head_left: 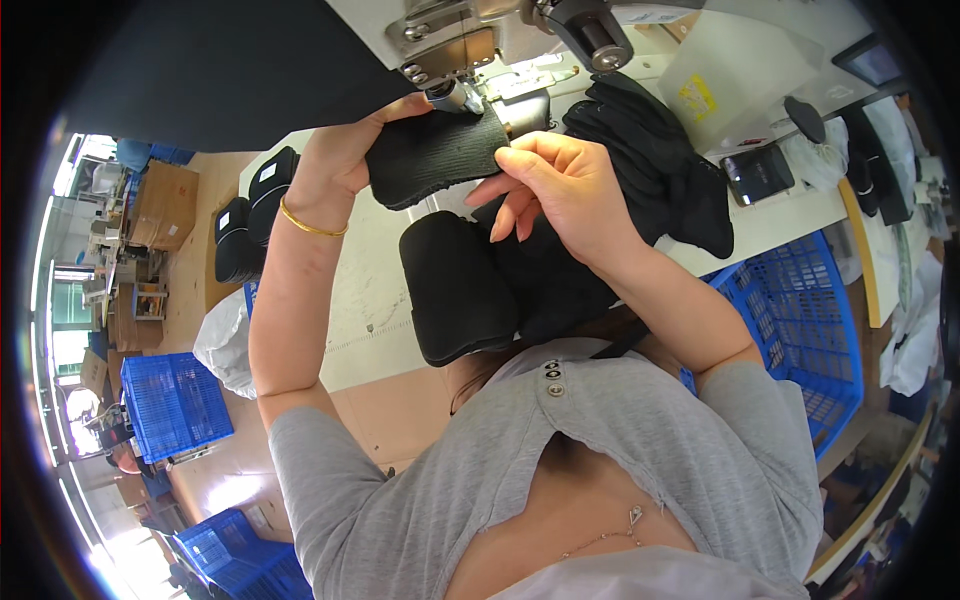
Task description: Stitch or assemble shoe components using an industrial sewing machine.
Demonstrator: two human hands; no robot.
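A black ribbed fabric piece is stretched out just below the needle area of a sewing machine. My left hand grips its left end, with the thumb along the upper edge and the other fingers hidden behind the cloth. At the right end, my right hand pinches the edge between thumb and forefinger, its other fingers loosely curled. Whether the cloth lies under the presser foot, I cannot tell. Below my hands, a folded black fabric bundle rests at the table's front edge, beside more black cloth.
A heap of black fabric pieces lies right of the machine, near a dark phone-like device. Black bundles sit at the table's left end. A blue plastic basket stands at my right; blue crates stand on the left floor.
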